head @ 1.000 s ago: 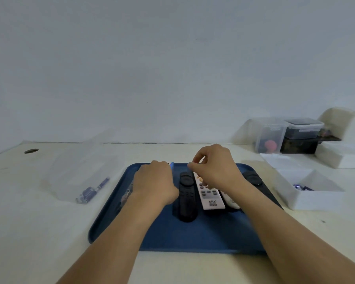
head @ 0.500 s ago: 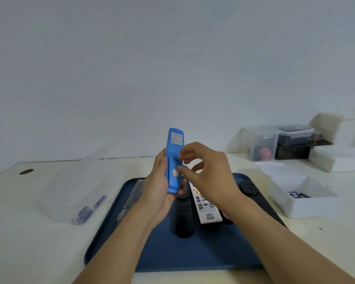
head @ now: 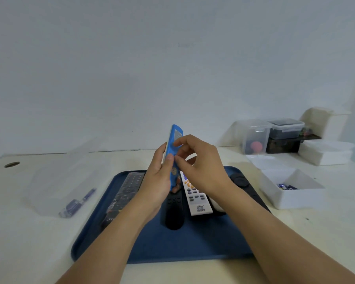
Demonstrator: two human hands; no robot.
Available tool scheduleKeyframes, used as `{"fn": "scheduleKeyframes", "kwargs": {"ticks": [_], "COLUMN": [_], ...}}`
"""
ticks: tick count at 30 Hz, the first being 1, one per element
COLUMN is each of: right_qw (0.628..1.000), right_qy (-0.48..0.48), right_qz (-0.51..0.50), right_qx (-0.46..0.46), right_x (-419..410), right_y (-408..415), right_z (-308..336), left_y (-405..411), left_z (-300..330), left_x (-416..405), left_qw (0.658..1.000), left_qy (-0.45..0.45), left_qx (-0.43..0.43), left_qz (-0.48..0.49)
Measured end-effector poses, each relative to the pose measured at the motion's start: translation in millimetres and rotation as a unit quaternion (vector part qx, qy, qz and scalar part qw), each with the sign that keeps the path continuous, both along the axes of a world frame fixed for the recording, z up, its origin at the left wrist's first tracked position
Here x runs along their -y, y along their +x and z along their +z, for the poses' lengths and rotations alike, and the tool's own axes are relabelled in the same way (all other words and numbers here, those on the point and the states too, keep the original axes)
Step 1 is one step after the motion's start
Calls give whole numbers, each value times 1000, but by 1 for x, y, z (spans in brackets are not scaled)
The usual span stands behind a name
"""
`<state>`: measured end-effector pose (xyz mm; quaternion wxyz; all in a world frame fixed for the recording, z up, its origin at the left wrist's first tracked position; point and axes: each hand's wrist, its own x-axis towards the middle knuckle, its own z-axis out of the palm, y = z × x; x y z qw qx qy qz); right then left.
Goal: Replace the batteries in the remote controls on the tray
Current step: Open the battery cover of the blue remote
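Observation:
A blue remote [head: 174,138] stands nearly upright above the dark blue tray [head: 184,244], back side toward me. My left hand [head: 159,181] grips its lower half from the left, thumb on the back. My right hand [head: 201,169] pinches at the back of the blue remote with curled fingers near its middle. On the tray lie a black remote [head: 173,212], a white remote [head: 195,198] with grey and orange buttons, a wrapped dark remote [head: 125,193] at the left, and a black remote [head: 246,187] at the right, partly hidden by my right arm.
A clear plastic box [head: 70,181] with blue-purple batteries [head: 76,202] lies left of the tray. A white open box [head: 291,189] with batteries [head: 286,187] stands at the right. Storage containers [head: 273,134] and white boxes [head: 326,152] sit at the back right. A cable hole [head: 12,164] is far left.
Both hands lifted the blue remote off the tray and stood it upright. Since half a second ago it has turned more edge-on, and my right fingers have closed on its back.

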<state>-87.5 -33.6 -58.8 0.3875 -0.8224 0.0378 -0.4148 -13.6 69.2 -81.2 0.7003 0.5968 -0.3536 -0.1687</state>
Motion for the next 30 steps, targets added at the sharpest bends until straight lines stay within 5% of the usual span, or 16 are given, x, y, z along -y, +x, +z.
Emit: {"fn": "scheduleKeyframes", "kwargs": {"ticks": [8, 12, 15, 20, 23, 26, 28, 30], "right_qw": [994, 964, 938, 916, 913, 939, 966, 992], "right_qy": [32, 191, 318, 323, 269, 72, -44, -36], "right_qz": [62, 171, 120, 43, 43, -54, -121, -92], "right_qx": [-87, -74, -76, -232, -303, -332, -224, -72], "right_x": [16, 22, 40, 62, 59, 57, 51, 35], "right_y": [-4, -16, -24, -36, -34, -34, -32, -29], "right_z": [7, 17, 24, 17, 14, 15, 19, 23], "left_y": [0, 1, 2, 0, -1, -1, 1, 4], "left_z": [-3, 1, 4, 3, 5, 6, 4, 1], "left_x": [2, 1, 0, -2, -4, -4, -3, -2], "left_qw": [996, 981, 976, 971, 968, 972, 973, 975], "left_qy": [-12, -46, -50, -56, -60, -57, -61, -64], "left_qx": [-84, -176, -205, -225, -232, -215, -211, -204], "left_qz": [-28, -62, -49, -55, -73, -78, -75, -65]}}
